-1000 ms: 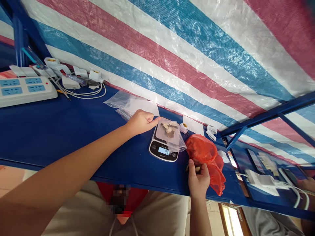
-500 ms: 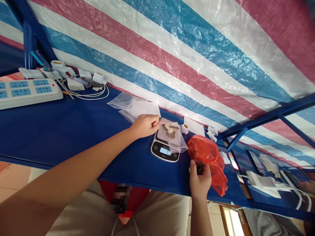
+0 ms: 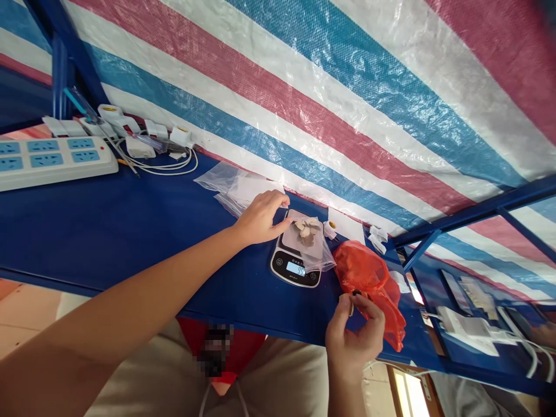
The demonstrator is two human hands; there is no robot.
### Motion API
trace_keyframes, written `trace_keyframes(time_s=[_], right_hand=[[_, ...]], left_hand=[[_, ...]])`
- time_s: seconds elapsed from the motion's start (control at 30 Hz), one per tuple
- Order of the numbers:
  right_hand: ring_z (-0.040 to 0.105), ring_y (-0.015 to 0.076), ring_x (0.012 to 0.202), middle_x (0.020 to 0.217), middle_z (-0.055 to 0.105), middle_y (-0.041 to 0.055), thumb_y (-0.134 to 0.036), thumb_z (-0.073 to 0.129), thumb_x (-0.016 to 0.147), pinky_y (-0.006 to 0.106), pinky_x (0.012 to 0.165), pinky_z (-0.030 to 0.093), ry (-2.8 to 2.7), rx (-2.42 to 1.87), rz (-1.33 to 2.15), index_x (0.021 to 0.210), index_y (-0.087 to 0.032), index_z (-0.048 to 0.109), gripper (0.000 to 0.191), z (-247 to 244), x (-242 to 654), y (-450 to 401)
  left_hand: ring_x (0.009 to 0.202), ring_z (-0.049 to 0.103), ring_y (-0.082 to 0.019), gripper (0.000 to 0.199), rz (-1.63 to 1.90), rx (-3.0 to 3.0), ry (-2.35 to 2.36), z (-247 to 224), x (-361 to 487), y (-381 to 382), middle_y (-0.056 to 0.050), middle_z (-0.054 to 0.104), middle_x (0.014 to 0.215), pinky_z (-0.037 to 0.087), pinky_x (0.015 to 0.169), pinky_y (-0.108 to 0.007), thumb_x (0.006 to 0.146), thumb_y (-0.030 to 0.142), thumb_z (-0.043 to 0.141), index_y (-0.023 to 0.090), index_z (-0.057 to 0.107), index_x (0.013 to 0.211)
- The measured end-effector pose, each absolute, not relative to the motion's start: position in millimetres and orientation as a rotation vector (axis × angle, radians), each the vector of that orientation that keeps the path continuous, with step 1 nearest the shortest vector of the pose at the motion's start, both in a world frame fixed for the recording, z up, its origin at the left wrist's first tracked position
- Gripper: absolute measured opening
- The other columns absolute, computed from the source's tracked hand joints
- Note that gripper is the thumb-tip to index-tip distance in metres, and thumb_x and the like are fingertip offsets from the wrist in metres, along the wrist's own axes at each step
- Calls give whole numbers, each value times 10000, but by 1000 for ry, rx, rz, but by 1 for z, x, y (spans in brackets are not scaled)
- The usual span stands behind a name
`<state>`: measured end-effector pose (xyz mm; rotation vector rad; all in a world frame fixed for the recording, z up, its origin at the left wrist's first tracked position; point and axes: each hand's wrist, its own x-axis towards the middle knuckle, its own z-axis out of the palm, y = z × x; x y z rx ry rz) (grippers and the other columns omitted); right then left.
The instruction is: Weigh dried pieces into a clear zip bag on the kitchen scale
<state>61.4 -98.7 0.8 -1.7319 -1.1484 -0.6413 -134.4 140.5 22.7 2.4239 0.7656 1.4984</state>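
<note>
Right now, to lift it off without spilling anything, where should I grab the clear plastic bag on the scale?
Pinch the bag's loose lower corner, which drapes past the digital scale, coming from the near side. That flap lies free of the pale pieces heaped higher up, so your hands won't press on them.

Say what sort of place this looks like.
Probably a makeshift small workshop: a digital scale on a blue workbench, a power strip, and a striped tarpaulin hung behind.

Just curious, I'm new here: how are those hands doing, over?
Left hand open, fingertips beside clear plastic bag on black digital scale. Right hand pinching small tan piece, beside crumpled red plastic bag. Nothing in the way.
</note>
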Motion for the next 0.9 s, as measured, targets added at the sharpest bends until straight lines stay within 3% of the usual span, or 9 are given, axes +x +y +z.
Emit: trace_keyframes(time_s=[0.1,0.17,0.27,0.37,0.43,0.53,0.77,0.9], right_hand=[[623,176,754,864,676,52,-417,685,947,324,752,524,-1091,-1752,-384,930,-202,629,223,8,44,-98],[627,180,733,823,676,45,-484,685,931,322,749,526,-1001,-1790,-291,872,-209,618,289,16,40,-98],[673,229,782,849,711,72,-544,677,894,352,771,534,-804,-1933,-325,889,-219,644,327,35,57,-106],[699,288,824,903,755,97,-511,613,865,380,737,523,-718,-2285,-315,984,-238,722,317,54,98,-119],[707,305,804,889,771,94,-485,595,815,374,680,515,-855,-2461,-78,994,-256,770,339,58,127,-126],[719,324,868,951,783,107,-494,553,822,377,696,518,-1104,-2478,73,1074,-261,792,418,50,156,-129],[697,322,931,1112,750,152,-392,433,893,389,730,495,-1256,-2456,-33,1329,-219,704,542,31,168,-104],[685,323,960,1056,752,153,-454,553,841,372,754,487,-1248,-2456,-102,1213,-190,745,494,29,171,-88]], left_hand=[[540,436,-104,352,1514,2347,853,23,-136,139,51,473,624,368,565,-266,879,403,675,226,405,738],[470,292,-87,507,1541,2329,909,24,-137,140,71,303,516,268,506,-279,860,445,685,224,289,633],[449,198,-91,569,1472,2381,877,26,-135,142,53,175,474,188,485,-306,926,404,583,212,185,568],[442,166,-96,525,1390,2405,822,24,-133,145,42,154,476,178,481,-315,959,322,495,206,153,577],[447,163,-101,510,1370,2421,811,21,-133,145,40,157,480,178,486,-319,950,303,497,206,148,590],[449,176,-107,487,1341,2458,807,18,-134,146,39,181,479,178,498,-322,932,285,508,208,167,594],[456,200,-111,435,1333,2468,823,18,-137,147,41,217,493,186,505,-320,902,259,512,213,194,609],[462,208,-117,423,1314,2468,831,19,-137,147,37,229,496,178,513,-328,898,265,509,216,203,610]])
